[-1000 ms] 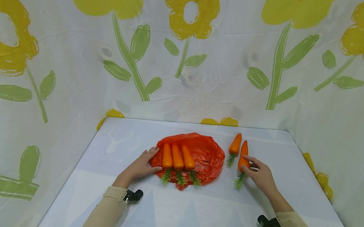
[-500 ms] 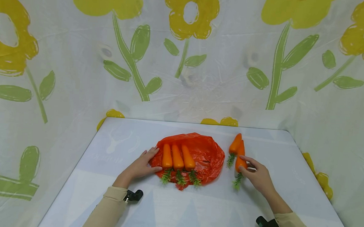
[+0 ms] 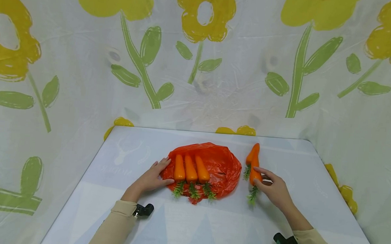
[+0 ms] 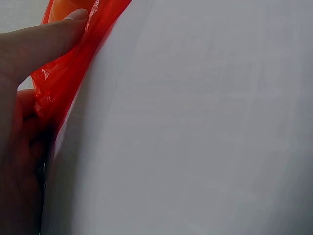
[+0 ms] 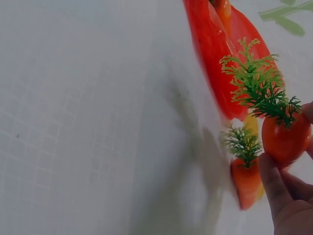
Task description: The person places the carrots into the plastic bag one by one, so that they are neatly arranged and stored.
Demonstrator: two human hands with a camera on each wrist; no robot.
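Three orange carrots (image 3: 191, 169) with green tops lie side by side on a flattened red plastic bag (image 3: 224, 167) at mid-table. My left hand (image 3: 152, 178) rests with straight fingers on the bag's left edge; in the left wrist view a finger (image 4: 41, 41) presses the red plastic (image 4: 73, 63). My right hand (image 3: 258, 176) grips a fourth carrot (image 3: 253, 173) near its leafy end, just right of the bag. It overlaps another loose carrot (image 3: 252, 153) lying on the table. The right wrist view shows the held carrot (image 5: 286, 139) in front of the loose one (image 5: 247, 178).
The pale table (image 3: 210, 226) has its back edge against a draped cloth with yellow flowers (image 3: 204, 15), which also hangs along both sides. A black wrist camera (image 3: 143, 210) sits on each beige sleeve. The bag's right half carries no carrot.
My right hand has carried its carrot leftwards, from beside the loose carrot to over it and nearer the bag. The left hand has stayed on the bag's edge.
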